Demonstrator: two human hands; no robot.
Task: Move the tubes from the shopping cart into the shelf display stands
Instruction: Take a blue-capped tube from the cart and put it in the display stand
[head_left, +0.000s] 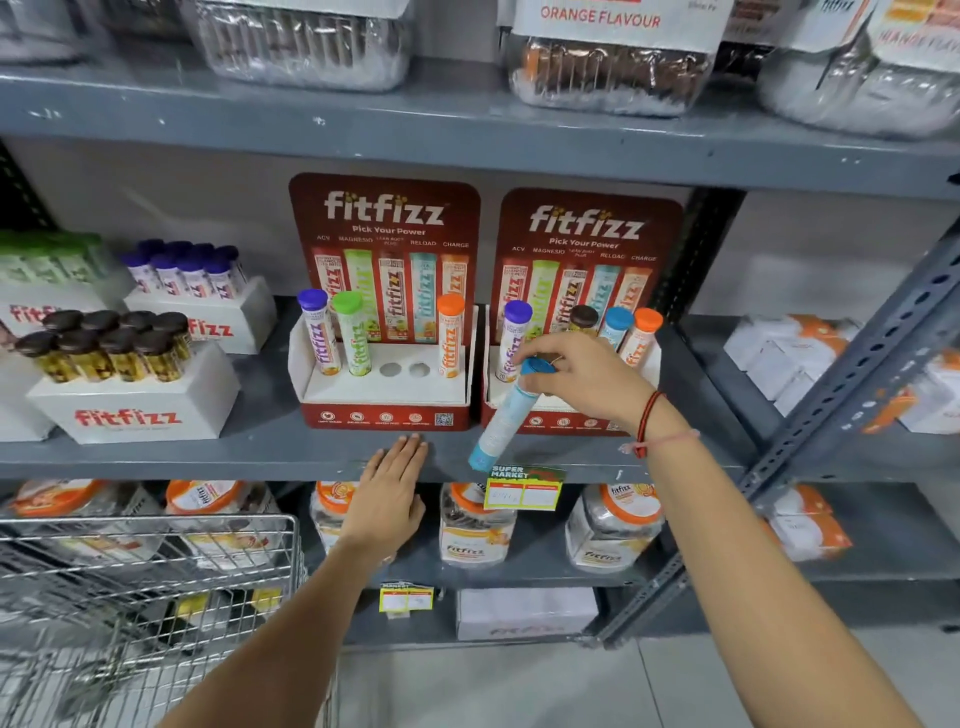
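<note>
My right hand grips a light-blue tube by its blue cap, and the tube hangs tilted in front of the right display stand. That stand holds purple, brown, blue and orange capped tubes. The left display stand carries a purple tube, a green tube and an orange tube, with two round holes showing between them. My left hand lies flat with fingers together, fingertips on the shelf edge below the left stand. The wire shopping cart is at lower left.
White boxes of brown-capped and purple-capped tubes stand to the left on the same shelf. Jars with orange lids fill the shelf below. A slanted grey metal upright crosses at the right. A yellow price tag hangs from the shelf edge.
</note>
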